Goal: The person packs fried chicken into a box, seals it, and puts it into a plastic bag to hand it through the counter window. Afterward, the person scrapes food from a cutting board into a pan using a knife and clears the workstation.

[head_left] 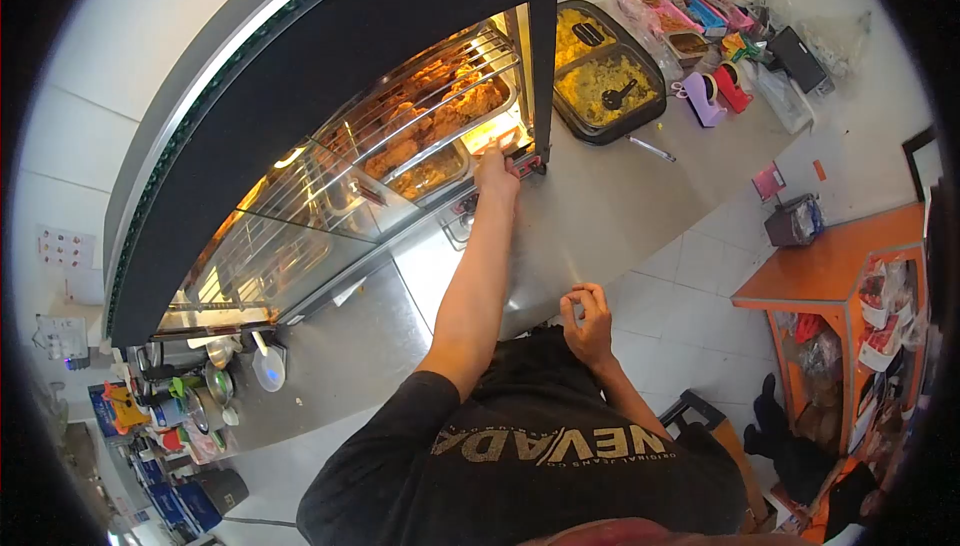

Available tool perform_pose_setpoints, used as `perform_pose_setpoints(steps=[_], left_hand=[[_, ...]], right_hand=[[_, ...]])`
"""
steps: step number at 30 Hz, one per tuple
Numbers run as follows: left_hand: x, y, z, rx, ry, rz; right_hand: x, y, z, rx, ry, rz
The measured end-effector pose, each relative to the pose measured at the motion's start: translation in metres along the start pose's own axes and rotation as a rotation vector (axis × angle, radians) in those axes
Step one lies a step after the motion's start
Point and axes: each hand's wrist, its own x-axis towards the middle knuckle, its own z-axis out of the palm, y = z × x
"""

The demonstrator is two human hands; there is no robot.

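Note:
My left hand (495, 174) is at the lower right corner of a glass-fronted food warmer (330, 201), its fingers closed at the lit edge. What they grip there is hidden. Close by, inside the warmer, metal trays hold brown fried food (470, 104) behind wire racks. My right hand (588, 324) hangs in front of my body near the counter's edge, holding nothing, its fingers loosely bent and apart from the thumb. On the steel counter (600, 216), beyond my left hand, a black divided tray (655, 111) holds yellow food with black utensils lying in it.
A pen (652, 149) lies before the black tray. Purple (703, 101) and red (733, 89) tape dispensers stand farther right, among baskets and packets. Bowls and a white-handled utensil (262, 346) crowd the left end. An orange shelf (830, 271) stands right, across the tiled floor.

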Motion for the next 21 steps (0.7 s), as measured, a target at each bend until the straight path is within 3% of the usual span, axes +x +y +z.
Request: perform_pose_setpoints(steps=[5,12,15,17,19,21], left_hand=[[-0.010,0.017,-0.003,-0.221,-0.282,0.083],[-0.082,0.023,-0.087,-0.014,-0.566,-0.157],[-0.135,0.011,-0.168,0.267,-0.431,-0.108],[-0.173,0.002,-0.224,0.513,-0.278,0.051],[-0.176,-0.013,-0.288,0.619,-0.188,0.047],[-0.214,-0.005,-0.300,0.712,-0.097,0.145]], right_hand=[[-0.004,-0.013,-0.007,0.012,-0.033,0.047],[0.002,0.001,0.012,0.048,-0.065,-0.035],[0.031,0.005,0.038,0.025,-0.092,-0.117],[0.066,-0.027,0.069,0.084,-0.119,-0.183],[0.099,-0.064,0.105,0.123,-0.154,-0.300],[0.128,-0.113,0.135,0.077,-0.181,-0.455]])
